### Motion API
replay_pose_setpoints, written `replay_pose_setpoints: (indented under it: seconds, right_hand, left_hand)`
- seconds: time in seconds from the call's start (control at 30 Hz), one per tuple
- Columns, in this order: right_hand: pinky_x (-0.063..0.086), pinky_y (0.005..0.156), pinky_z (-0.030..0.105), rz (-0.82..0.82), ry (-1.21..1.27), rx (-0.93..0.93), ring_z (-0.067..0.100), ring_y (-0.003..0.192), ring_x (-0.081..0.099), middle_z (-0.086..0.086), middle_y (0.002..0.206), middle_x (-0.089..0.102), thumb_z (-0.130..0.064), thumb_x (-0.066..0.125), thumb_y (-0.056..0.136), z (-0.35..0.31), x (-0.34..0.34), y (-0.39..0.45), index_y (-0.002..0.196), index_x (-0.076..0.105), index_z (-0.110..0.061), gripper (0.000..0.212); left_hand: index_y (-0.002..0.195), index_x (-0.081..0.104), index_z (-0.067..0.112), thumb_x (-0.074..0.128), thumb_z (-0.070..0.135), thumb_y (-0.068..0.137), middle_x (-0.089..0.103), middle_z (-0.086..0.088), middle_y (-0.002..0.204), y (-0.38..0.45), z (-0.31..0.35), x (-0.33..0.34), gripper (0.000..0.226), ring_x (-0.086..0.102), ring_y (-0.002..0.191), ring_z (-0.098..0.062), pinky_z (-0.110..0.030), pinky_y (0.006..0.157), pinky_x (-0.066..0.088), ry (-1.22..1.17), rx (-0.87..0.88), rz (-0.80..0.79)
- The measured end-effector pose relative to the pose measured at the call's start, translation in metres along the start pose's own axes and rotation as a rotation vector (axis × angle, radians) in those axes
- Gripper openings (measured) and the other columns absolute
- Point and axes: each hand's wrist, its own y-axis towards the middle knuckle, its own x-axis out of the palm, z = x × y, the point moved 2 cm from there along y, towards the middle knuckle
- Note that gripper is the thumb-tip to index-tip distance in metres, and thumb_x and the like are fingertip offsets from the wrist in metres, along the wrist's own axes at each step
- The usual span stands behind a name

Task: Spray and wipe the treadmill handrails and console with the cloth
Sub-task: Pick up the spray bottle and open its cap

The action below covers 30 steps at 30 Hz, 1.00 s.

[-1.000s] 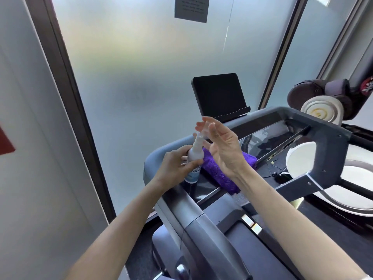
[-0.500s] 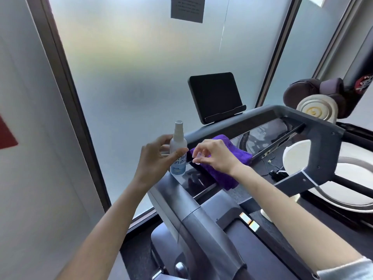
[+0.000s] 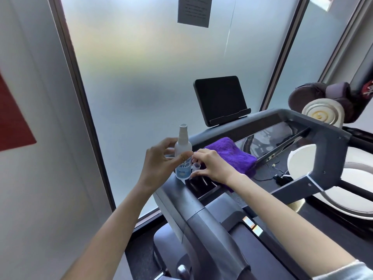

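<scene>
My left hand (image 3: 161,161) grips a small white spray bottle (image 3: 183,153) with a blue label, upright, its nozzle uncovered. My right hand (image 3: 212,165) pinches the bottle's small clear cap (image 3: 196,166) just right of the bottle, low over the dark console (image 3: 203,183) of the treadmill. A folded purple cloth (image 3: 232,154) lies on the console behind my right hand. The grey handrail frame (image 3: 314,126) wraps around the console, and its left handrail (image 3: 193,211) runs toward me.
A black tablet screen (image 3: 220,99) stands on a holder at the console's far edge. Frosted glass (image 3: 161,67) with a dark frame is close in front. White round objects (image 3: 302,162) and a rolled foam (image 3: 323,112) sit beyond the right rail.
My right hand came off the bottle's top with the cap and lowered beside the bottle toward the console. The left hand shifted the bottle slightly left.
</scene>
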Motion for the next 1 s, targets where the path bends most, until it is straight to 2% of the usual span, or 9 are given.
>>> replay_pose_setpoints:
  seconds: [0.17,0.27,0.37,0.53,0.63,0.7,0.77,0.87,1.0]
  right_hand:
    - [0.053,0.092,0.03,0.38,0.448,0.016,0.017,0.1,0.067,0.007,0.111,0.07,-0.005,0.071,0.087,-0.017,-0.034,-0.019,0.122,0.061,-0.012,0.037]
    - [0.054,0.092,0.03,0.39,0.644,-0.056,0.015,0.107,0.067,0.007,0.114,0.069,-0.021,0.071,0.087,-0.041,-0.046,-0.028,0.13,0.051,-0.023,0.048]
    - [0.056,0.09,0.033,0.366,0.58,-0.077,0.018,0.103,0.068,0.007,0.107,0.072,-0.022,0.077,0.083,-0.054,-0.047,-0.032,0.136,0.047,-0.023,0.061]
    - [0.054,0.088,0.028,0.454,0.636,-0.082,0.018,0.095,0.071,0.008,0.096,0.073,-0.01,0.072,0.087,-0.051,-0.051,-0.045,0.129,0.051,-0.017,0.047]
    - [0.053,0.087,0.025,0.509,0.673,-0.062,0.017,0.095,0.071,0.006,0.095,0.073,-0.009,0.069,0.088,-0.045,-0.055,-0.052,0.129,0.05,-0.015,0.045]
    - [0.053,0.085,0.023,0.55,0.689,-0.052,0.017,0.097,0.07,0.008,0.097,0.073,-0.009,0.067,0.09,-0.039,-0.06,-0.057,0.128,0.047,-0.02,0.045]
    - [0.053,0.085,0.025,0.585,0.713,-0.054,0.02,0.097,0.07,0.012,0.101,0.071,-0.011,0.063,0.093,-0.034,-0.065,-0.065,0.126,0.043,-0.026,0.042]
    - [0.056,0.083,0.034,0.612,0.67,-0.053,0.022,0.093,0.07,0.012,0.102,0.068,-0.013,0.056,0.098,-0.027,-0.068,-0.074,0.121,0.042,-0.03,0.032]
    - [0.053,0.077,0.036,0.646,0.61,-0.024,0.021,0.085,0.068,0.014,0.096,0.065,-0.02,0.05,0.1,-0.023,-0.066,-0.078,0.12,0.044,-0.03,0.023]
  left_hand:
    - [0.098,0.068,0.017,0.077,0.039,0.06,0.07,0.011,0.088,-0.004,0.006,-0.001,0.044,0.064,0.072,0.007,-0.012,0.063,0.05,0.009,-0.004,-0.009]
    - [0.095,0.069,0.013,0.085,0.029,0.063,0.072,0.008,0.087,-0.003,0.01,0.007,0.039,0.065,0.071,0.005,-0.017,0.064,0.055,0.067,0.008,-0.003]
    - [0.091,0.068,0.005,0.085,0.013,0.069,0.071,0.006,0.081,-0.004,0.012,0.021,0.03,0.065,0.068,0.006,-0.014,0.06,0.052,0.074,0.038,-0.006]
    - [0.093,0.067,0.004,0.087,0.015,0.064,0.069,0.01,0.077,-0.005,0.021,0.036,0.037,0.065,0.066,0.003,-0.015,0.061,0.054,0.031,0.047,-0.058]
    - [0.112,0.061,0.005,0.089,0.017,0.06,0.071,-0.004,0.096,-0.003,0.023,0.037,0.06,0.069,0.088,-0.013,-0.024,0.077,0.057,-0.007,-0.025,-0.215]
    - [0.122,0.057,0.012,0.087,0.023,0.061,0.066,-0.002,0.113,0.003,0.02,0.031,0.069,0.064,0.102,-0.015,-0.026,0.086,0.054,0.042,-0.072,-0.297]
    - [0.121,0.059,0.017,0.082,0.033,0.068,0.065,0.004,0.113,0.015,0.013,0.022,0.06,0.063,0.101,-0.009,-0.021,0.084,0.051,0.115,-0.11,-0.269]
    - [0.115,0.065,0.012,0.073,0.031,0.083,0.07,-0.002,0.107,0.041,-0.001,0.023,0.038,0.066,0.093,-0.014,-0.022,0.081,0.048,0.273,-0.158,-0.155]
    - [0.107,0.066,0.003,0.07,0.025,0.086,0.07,-0.015,0.108,0.066,-0.014,0.063,0.031,0.065,0.1,-0.027,-0.031,0.089,0.047,0.528,-0.086,-0.294]
